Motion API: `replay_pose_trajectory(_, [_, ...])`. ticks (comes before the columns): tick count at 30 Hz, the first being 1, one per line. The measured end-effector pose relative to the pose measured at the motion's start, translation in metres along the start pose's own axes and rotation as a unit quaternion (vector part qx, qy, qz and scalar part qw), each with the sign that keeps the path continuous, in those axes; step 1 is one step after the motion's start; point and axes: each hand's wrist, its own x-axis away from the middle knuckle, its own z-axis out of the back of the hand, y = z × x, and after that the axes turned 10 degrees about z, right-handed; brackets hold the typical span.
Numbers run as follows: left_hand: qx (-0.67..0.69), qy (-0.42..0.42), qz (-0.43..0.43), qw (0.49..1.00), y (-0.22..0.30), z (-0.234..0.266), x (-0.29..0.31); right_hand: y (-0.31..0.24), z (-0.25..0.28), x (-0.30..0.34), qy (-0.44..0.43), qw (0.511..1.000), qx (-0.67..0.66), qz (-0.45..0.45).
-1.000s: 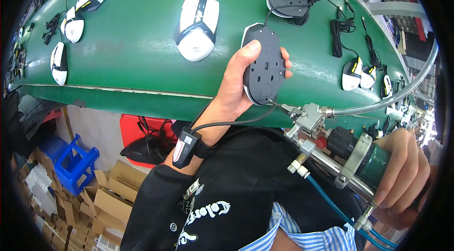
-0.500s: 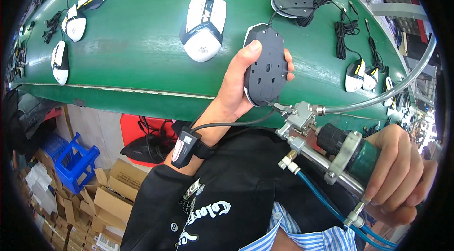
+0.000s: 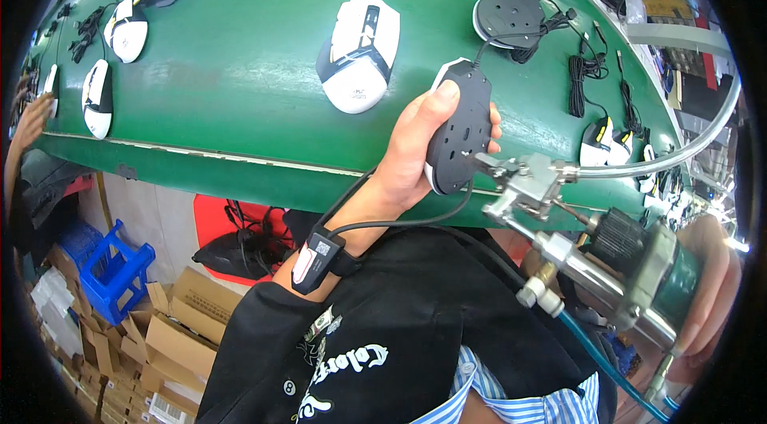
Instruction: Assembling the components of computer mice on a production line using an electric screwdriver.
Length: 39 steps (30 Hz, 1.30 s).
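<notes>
My left hand (image 3: 411, 144) is closed round a computer mouse (image 3: 467, 124), its black underside facing up and the thumb pressed on its edge. My right hand (image 3: 707, 296) grips a screwdriver-like power tool (image 3: 595, 268) with a metal head, a green handle and hoses attached. Its tip is at the mouse's underside, near the lower screw holes; I cannot tell whether it touches. A white-and-black mouse (image 3: 359, 56) lies upright beyond my left hand. Another mouse (image 3: 510, 15) lies upside down with its cable bundled. A wrist strap device (image 3: 318, 256) with a black cord sits on my left wrist.
Several mice with cables lie along the green work surface (image 3: 240, 104), left and right. Another person's hand (image 3: 33, 120) is at the far left. A clear hose (image 3: 671, 164) arcs on the right. Below stand a blue stool (image 3: 116, 272) and open cardboard boxes (image 3: 192, 320).
The tool's tip has moved from the mouse's near end up onto its underside. The held mouse has shifted slightly right and nearer. Another person's hand has appeared at the far left.
</notes>
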Motion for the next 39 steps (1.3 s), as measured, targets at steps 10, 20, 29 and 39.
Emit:
replay_pose_trajectory(10, [0.005,-0.003,-0.002,1.0,0.003,0.002,0.0,0.044,0.003,0.001,-0.004,0.979,-0.135,0.154])
replay_pose_trajectory(20, [-0.018,0.002,-0.005,1.0,-0.001,0.006,-0.004,0.033,0.02,0.017,-0.017,0.995,-0.032,0.094])
replay_pose_trajectory(29, [-0.339,0.197,-0.024,0.919,-0.026,-0.024,-0.026,-0.076,0.044,0.038,0.058,0.988,0.117,0.086])
replay_pose_trajectory(39, [-0.849,0.271,-0.308,0.333,0.021,-0.046,-0.048,-0.092,0.078,0.075,0.155,0.971,0.085,0.162])
